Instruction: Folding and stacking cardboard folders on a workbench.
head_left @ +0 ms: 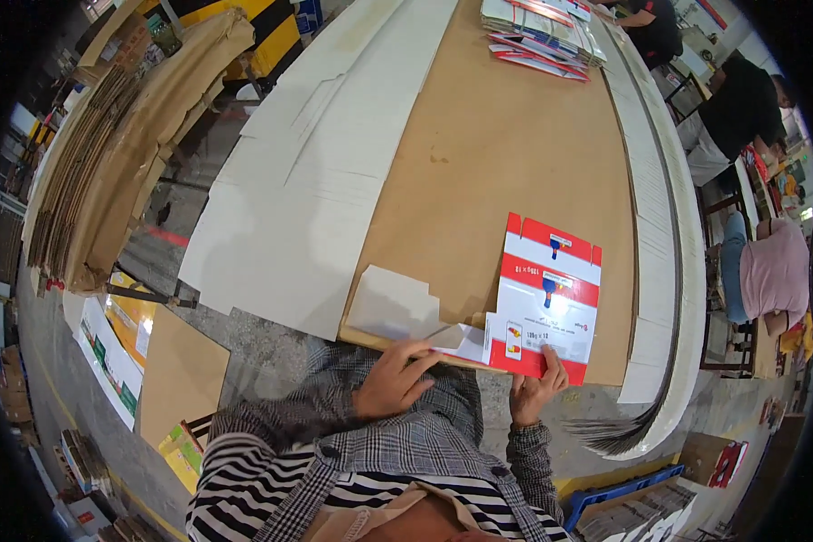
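1. At the near edge of the brown tabletop [515, 154], head cam: a flat red-and-white carton [551, 298] with blue pictures lies toward the right corner, its bottom edge poking slightly past the board.
2. Right hand [540, 387] has that bottom edge. One finger is stretched flat over the printed face, the rest bunched around and under the edge, so basically a pinch on the carton. Some fingertips are tucked out of sight.
3. Left hand [397, 375] is at the small white flap [465, 343] by the carton's left side. Fingers are bent and fairly close together, tips right at the flap; can't tell if they're really gripping it.
4. Just beyond that hand, a plain pale panel [393, 303] sits on the table corner. Can't tell if it's part of the same carton.
5. Round about: a pile of similar flat cartons [546, 41] at the far end, big white sheets [289, 181] down the left side, and a co-worker in a pink top [772, 271] off to the right.
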`<state>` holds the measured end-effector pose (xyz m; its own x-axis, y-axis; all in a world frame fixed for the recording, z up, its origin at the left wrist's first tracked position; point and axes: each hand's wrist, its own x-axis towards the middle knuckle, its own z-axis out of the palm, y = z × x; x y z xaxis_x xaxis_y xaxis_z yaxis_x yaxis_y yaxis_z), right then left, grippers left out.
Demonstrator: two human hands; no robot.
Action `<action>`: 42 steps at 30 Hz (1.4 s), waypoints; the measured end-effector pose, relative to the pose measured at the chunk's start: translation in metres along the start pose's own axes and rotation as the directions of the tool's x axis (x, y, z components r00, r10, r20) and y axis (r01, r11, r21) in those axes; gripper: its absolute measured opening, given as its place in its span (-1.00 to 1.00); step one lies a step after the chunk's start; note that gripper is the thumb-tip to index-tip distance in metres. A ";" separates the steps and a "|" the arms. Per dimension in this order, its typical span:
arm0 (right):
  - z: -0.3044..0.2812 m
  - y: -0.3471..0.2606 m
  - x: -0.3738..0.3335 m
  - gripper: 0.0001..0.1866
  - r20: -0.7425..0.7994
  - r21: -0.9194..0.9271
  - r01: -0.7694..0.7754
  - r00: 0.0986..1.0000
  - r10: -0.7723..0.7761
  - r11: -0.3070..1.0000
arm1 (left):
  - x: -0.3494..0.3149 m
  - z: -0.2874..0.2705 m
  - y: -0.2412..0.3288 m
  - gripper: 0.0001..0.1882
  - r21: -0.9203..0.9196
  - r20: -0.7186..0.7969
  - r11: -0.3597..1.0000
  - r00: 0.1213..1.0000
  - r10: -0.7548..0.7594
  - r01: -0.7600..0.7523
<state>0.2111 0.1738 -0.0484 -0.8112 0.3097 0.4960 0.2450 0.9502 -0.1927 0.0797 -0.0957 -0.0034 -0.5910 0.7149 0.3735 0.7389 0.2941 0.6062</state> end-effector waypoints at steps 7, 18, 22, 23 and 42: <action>-0.005 -0.002 -0.013 -0.77 -0.014 0.033 -0.006 1.000 0.006 0.999 | -0.034 -0.020 -0.010 -0.64 -0.741 0.532 0.007 0.594 -0.603 0.671; -0.024 -0.010 -0.007 -0.79 0.036 0.197 -0.123 0.992 0.119 0.973 | 0.054 -0.024 0.001 -0.79 -0.134 -0.172 0.991 0.985 -0.003 -0.020; -0.037 -0.023 0.000 -0.76 0.010 0.267 -0.166 0.985 0.170 0.949 | 0.062 0.002 -0.017 -0.70 -0.154 0.097 0.961 0.965 0.244 -0.228; -0.040 -0.026 0.003 -0.74 -0.006 0.333 -0.157 0.986 0.168 0.930 | 0.057 0.009 -0.023 -0.69 -0.123 0.127 0.965 0.960 0.248 -0.233; 0.002 -0.009 -0.017 -0.58 -0.119 0.239 -0.032 0.991 0.062 0.971 | 0.054 0.042 -0.012 -0.75 -0.275 -0.010 0.955 0.993 -0.119 0.112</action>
<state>0.2214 0.1596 -0.0564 -0.7259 0.3697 0.5801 0.1369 0.9041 -0.4048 0.0520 -0.0338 -0.0199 -0.6781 0.6683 0.3058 0.5506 0.1863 0.8137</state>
